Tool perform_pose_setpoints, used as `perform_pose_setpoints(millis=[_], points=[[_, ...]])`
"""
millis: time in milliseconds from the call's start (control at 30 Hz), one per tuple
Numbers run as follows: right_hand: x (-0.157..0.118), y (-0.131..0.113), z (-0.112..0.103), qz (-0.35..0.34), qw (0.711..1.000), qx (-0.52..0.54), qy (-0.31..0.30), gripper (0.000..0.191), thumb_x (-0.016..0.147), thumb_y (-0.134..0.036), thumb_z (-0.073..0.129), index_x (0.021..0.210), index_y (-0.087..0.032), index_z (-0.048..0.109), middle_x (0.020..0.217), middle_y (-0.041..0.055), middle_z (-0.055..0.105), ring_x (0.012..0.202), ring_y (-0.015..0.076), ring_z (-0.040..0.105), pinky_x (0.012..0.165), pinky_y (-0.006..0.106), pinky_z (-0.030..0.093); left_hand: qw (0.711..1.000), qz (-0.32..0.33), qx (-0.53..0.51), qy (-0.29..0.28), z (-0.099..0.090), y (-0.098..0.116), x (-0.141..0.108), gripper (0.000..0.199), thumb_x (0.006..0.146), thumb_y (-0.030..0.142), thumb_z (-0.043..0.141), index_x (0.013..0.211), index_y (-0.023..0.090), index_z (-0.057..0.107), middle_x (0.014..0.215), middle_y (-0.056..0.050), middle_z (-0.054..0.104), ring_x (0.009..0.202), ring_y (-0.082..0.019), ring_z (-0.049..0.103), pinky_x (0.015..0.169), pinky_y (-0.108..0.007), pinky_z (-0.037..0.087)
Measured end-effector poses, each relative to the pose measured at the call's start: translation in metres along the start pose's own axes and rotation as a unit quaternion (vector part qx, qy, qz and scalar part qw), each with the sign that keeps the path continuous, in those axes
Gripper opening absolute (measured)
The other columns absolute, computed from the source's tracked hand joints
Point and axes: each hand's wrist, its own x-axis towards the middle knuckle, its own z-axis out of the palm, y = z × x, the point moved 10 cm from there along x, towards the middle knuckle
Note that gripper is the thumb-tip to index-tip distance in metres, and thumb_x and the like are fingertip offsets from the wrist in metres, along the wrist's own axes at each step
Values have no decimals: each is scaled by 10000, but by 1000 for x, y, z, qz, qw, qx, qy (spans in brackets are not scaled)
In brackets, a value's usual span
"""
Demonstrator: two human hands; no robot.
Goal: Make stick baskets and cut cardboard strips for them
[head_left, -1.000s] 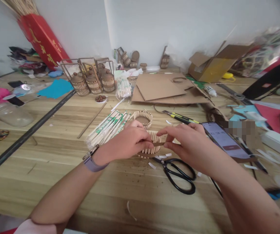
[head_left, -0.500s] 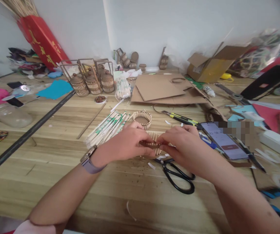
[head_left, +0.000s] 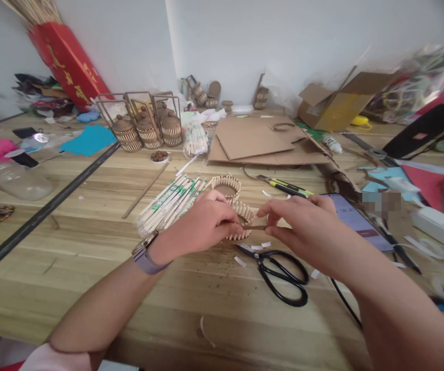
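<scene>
In the head view, gold characters ran down a red box (head_left: 65, 64) of thin sticks, too blurred to read surely. Green print marked the wrappers of the paired chopsticks (head_left: 168, 203), and a small red-orange label, illegible, sat on a black device (head_left: 425, 131). The phone (head_left: 364, 224) showed digits, partly covered by the right hand (head_left: 299, 221).

A small white dish (head_left: 160, 161) held round brown beads (head_left: 159, 155). Three lidded, handled baskets (head_left: 144, 131) stood behind it, a clear jar (head_left: 23, 183) lay at far left, and an open cardboard box (head_left: 332, 105) stood near the wall; its inside could not be seen.

Over the bench (head_left: 148, 314), the left hand (head_left: 214, 219) had a narrow grip on a brown strip (head_left: 255, 227); the right grip, also narrow, held its other end. The strip was at the near stick ring (head_left: 245, 210), just in front of a finished-looking ring (head_left: 225, 186). Black scissors (head_left: 284, 275) lay near.
</scene>
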Motion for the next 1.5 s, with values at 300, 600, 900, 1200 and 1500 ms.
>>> perform_pose_setpoints(millis=[300,600,900,1200,1500], points=[[3,-3,0,-19,999,35,-27,290,804,-120,538,998,-300,656,827,-19,740,891,226,646,832,400,312,999,32,-27,-28,2,2,-1,163,918,266,655,789,214,738,789,-17,671,1077,-231,509,933,-353,387],[3,-10,6,-21,995,52,-87,221,851,-137,523,809,-269,695,824,-16,732,859,205,620,814,401,273,996,48,-32,-67,4,2,-1,117,904,212,665,823,208,748,872,-34,675,1115,-223,492,923,-310,410],[4,-25,17,-2,992,43,-118,201,869,-158,526,781,-245,685,818,4,729,854,213,627,876,420,296,997,41,12,-57,18,9,-2,193,929,357,642,890,208,758,849,-39,701,1132,-262,494,972,-394,363],[1,-4,6,75,988,97,-98,153,797,-332,660,934,-267,657,982,10,777,980,270,684,894,457,362,999,16,44,-6,12,8,-2,176,897,292,691,754,206,750,848,-37,682,1095,-246,534,919,-397,372],[-6,-2,-10,41,997,45,-37,160,796,-344,677,944,-285,662,887,0,753,808,253,670,818,444,373,998,1,59,-1,6,4,-1,136,879,305,711,793,218,770,872,-40,696,1124,-260,540,974,-435,366]])
